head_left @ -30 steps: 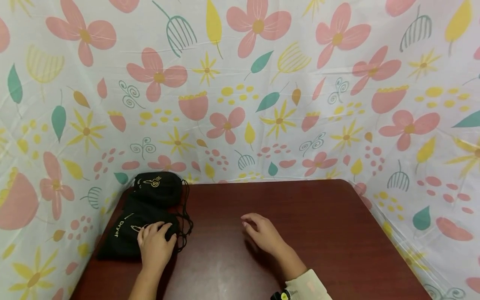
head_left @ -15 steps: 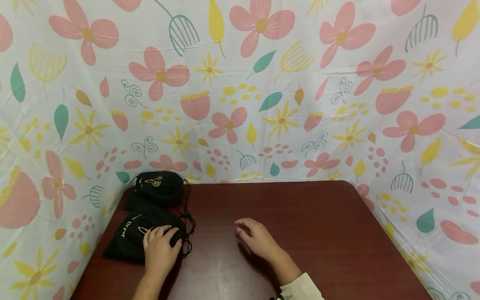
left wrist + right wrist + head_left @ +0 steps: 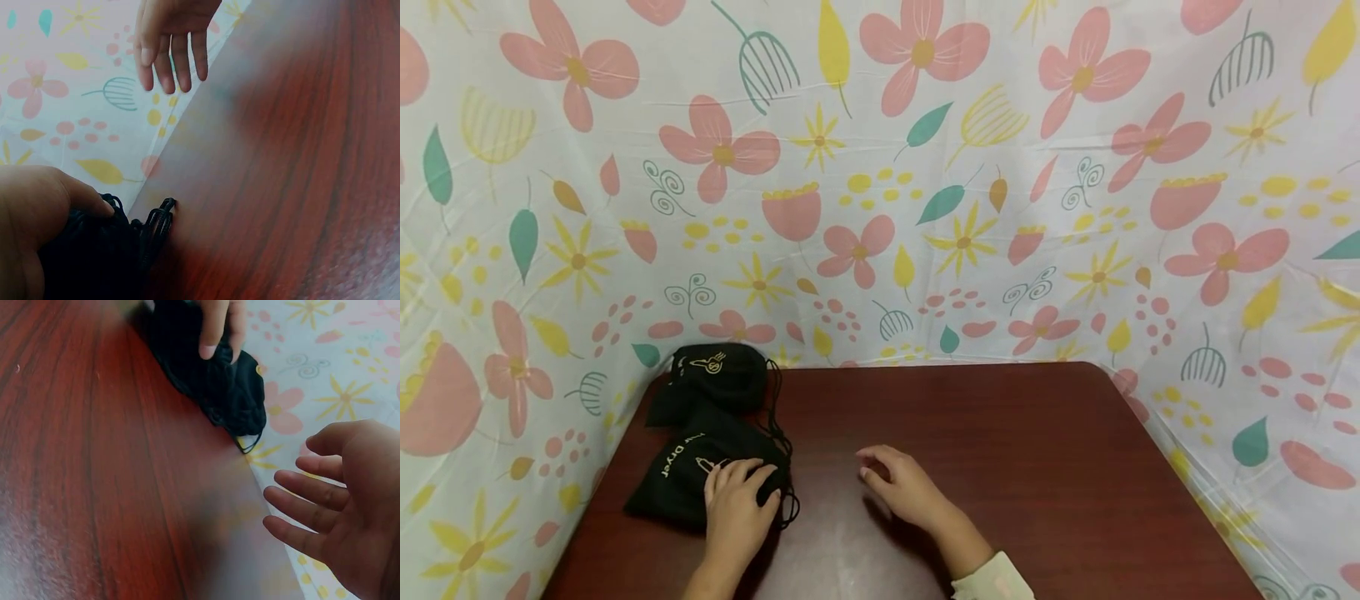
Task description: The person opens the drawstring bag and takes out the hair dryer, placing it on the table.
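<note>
A black drawstring bag (image 3: pixel 681 487) with gold "Dryer" lettering lies near the table's left edge. My left hand (image 3: pixel 737 500) is over its right end, fingers curved down on the cloth, gripping it. In the left wrist view the thumb (image 3: pixel 87 194) presses beside the bunched black cord (image 3: pixel 156 228). The right wrist view shows the dark cloth (image 3: pixel 194 362) beneath the left fingers. A second black bag (image 3: pixel 722 379) with a gold print lies just behind the first. To the right, my right hand (image 3: pixel 906 492) hovers over the table with relaxed, loosely bent fingers, holding nothing.
The dark red wooden table (image 3: pixel 1000 433) has a rounded far right corner. A white curtain (image 3: pixel 880 333) with flower prints stands right along its back and sides. Loose black cords (image 3: pixel 786 467) trail off the right ends of the bags.
The front bag has slid to the right and a little nearer with my left hand on it, its far left corner shifting too. My right hand has drifted left and closer. The back bag stays put.
</note>
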Tool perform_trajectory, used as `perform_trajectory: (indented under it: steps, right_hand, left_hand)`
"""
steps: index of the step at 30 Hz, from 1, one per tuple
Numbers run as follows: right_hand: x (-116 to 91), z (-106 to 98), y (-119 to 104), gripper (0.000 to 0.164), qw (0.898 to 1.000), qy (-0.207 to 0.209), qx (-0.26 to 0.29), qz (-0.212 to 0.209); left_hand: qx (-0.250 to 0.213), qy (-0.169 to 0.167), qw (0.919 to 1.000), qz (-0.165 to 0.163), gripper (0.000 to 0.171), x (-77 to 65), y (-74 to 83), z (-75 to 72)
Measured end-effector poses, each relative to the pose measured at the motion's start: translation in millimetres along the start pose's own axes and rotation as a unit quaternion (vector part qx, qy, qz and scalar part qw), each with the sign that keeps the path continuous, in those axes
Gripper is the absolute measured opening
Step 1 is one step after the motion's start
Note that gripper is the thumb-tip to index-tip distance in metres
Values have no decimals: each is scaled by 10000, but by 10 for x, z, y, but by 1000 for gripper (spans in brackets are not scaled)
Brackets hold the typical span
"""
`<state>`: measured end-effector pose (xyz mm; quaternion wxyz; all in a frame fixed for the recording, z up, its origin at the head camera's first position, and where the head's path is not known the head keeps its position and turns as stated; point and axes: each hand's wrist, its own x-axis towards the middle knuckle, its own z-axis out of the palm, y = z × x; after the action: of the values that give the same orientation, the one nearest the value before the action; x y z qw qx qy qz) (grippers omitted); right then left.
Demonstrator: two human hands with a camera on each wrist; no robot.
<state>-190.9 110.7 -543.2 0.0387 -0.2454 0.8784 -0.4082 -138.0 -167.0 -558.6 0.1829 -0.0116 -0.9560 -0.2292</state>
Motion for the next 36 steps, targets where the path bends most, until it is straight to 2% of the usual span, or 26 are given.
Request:
perform_trajectory:
  steps: [6, 12, 18, 29, 36]
  right_hand:
    - [12, 72, -2, 37, 9993, -294, 224, 47]
    - [18, 126, -21, 38, 9990, -320, 302, 69]
    - [13, 165, -59, 41, 9981, -473, 350, 188]
    - [3, 216, -53, 42, 9948, -784, 606, 228]
    - [21, 262, -45, 45, 9935, -816, 715, 355]
  left_hand:
    - [-60, 59, 9998, 191, 32, -12, 75, 39]
    - [-72, 261, 9991, 333, 31, -19, 129, 99]
    - [-186, 310, 9983, 461, 30, -46, 202, 136]
    - [-255, -125, 9976, 637, 29, -80, 385, 184]
    - [-392, -153, 9955, 854, 28, -89, 446, 243]
